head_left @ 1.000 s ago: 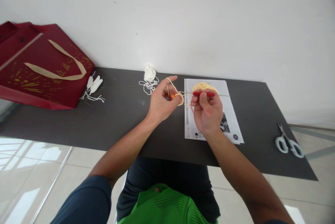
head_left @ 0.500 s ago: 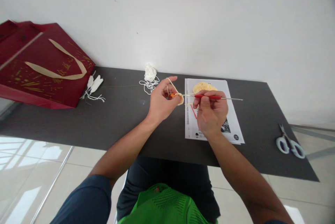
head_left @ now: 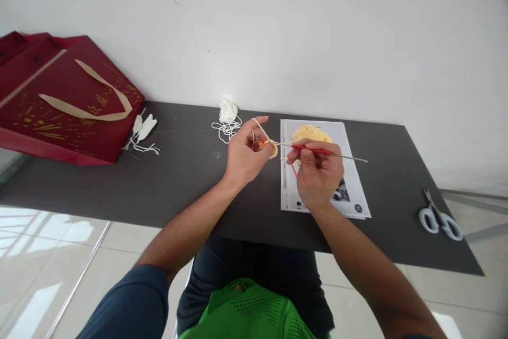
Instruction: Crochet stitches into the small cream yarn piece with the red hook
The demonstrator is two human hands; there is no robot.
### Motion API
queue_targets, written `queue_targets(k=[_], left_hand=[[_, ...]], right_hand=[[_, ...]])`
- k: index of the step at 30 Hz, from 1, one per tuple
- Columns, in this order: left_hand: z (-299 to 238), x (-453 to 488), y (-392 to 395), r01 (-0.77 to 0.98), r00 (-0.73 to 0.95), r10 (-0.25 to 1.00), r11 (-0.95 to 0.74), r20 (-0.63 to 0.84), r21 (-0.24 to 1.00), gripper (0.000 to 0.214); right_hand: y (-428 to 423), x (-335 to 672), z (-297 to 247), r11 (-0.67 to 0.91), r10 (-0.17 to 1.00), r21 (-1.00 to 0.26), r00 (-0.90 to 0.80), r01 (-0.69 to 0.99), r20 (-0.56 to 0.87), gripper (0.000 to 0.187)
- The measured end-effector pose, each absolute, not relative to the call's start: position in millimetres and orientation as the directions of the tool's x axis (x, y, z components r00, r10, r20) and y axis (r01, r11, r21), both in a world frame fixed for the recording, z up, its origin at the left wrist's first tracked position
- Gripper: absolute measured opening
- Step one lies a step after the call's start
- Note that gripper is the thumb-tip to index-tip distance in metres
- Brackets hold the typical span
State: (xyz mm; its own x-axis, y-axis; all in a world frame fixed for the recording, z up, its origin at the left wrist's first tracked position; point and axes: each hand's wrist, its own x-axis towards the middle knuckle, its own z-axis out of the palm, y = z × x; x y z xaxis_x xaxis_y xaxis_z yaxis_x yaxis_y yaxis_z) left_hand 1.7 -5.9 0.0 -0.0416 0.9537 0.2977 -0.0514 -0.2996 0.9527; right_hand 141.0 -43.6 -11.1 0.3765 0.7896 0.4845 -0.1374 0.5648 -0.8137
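Dark and matte, the surface [head_left: 178,180] runs beneath both my hands, a white wall behind it; my left hand [head_left: 242,155] pinches a small cream crochet piece [head_left: 273,148], yarn looped over its raised forefinger; my right hand [head_left: 317,172] has its grip pressed together on the red handle of a crochet hook [head_left: 313,149], whose tip meets the piece; under that hand lies a printed sheet [head_left: 349,191], a heap of yellow yarn [head_left: 311,133] on its far end; scissors [head_left: 438,218] lie well apart to the right; farther off sit a white yarn tangle [head_left: 227,114] and a red gift bag [head_left: 63,101].
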Motion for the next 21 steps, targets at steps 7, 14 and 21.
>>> queue_targets(k=[7, 14, 21], left_hand=[[-0.4, 1.9, -4.3, -0.041, -0.138, 0.972, -0.197, 0.190, 0.980, 0.064], [5.2, 1.9, -4.0, -0.110, -0.129, 0.983, -0.146, 0.131, 0.983, 0.078], [4.2, 2.1, -2.9, -0.200, -0.088, 0.993, -0.096, 0.080, 0.975, 0.072]], right_hand=[[-48.7, 137.8, -13.8, 0.591, 0.765, -0.805, 0.350, -0.048, 0.541, 0.007], [-45.2, 139.0, -14.2, 0.594, 0.770, -0.800, 0.355, -0.092, 0.531, 0.007], [-43.4, 138.3, -18.1, 0.592, 0.772, -0.799, 0.359, -0.104, 0.525, 0.009]])
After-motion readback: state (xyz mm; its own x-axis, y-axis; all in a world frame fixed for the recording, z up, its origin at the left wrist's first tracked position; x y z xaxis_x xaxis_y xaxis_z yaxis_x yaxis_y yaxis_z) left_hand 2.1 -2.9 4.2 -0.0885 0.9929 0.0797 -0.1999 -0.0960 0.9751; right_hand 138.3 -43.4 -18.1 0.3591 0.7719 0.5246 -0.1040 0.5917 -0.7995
